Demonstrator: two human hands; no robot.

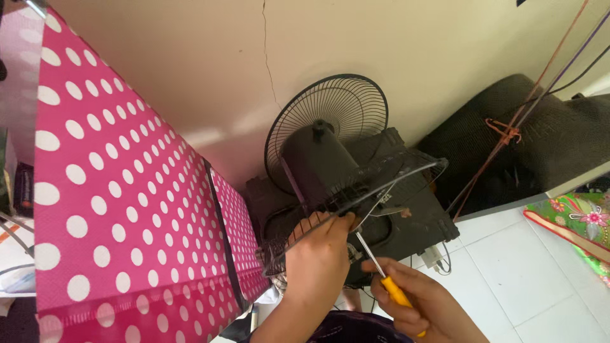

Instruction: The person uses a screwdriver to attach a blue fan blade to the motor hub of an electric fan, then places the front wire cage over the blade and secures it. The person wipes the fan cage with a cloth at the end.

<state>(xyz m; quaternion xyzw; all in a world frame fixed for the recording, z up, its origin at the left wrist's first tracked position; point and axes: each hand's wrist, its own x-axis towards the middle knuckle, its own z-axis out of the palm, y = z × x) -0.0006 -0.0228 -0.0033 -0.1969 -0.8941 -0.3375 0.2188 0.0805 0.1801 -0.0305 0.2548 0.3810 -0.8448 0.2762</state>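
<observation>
The left hand is gripping the rim of a loose black wire fan guard. The right hand is closing around a yellow-handled screwdriver, its shaft slanting up-left toward the black fan motor housing. A pink polka-dot fabric cabinet is crowding the left side.

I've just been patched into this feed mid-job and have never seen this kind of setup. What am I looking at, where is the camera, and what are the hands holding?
There is no machine here: a person works with bare hands, and the one camera sits on their head, looking down. The left hand grips the rim of a loose wire fan guard. The right hand holds a yellow-handled screwdriver, its tip pointing up toward the guard. Behind stands a dark fan motor with its rear grille, against a cream wall. A pink polka-dot fabric cabinet is on the left; the floor is white tile.
</observation>
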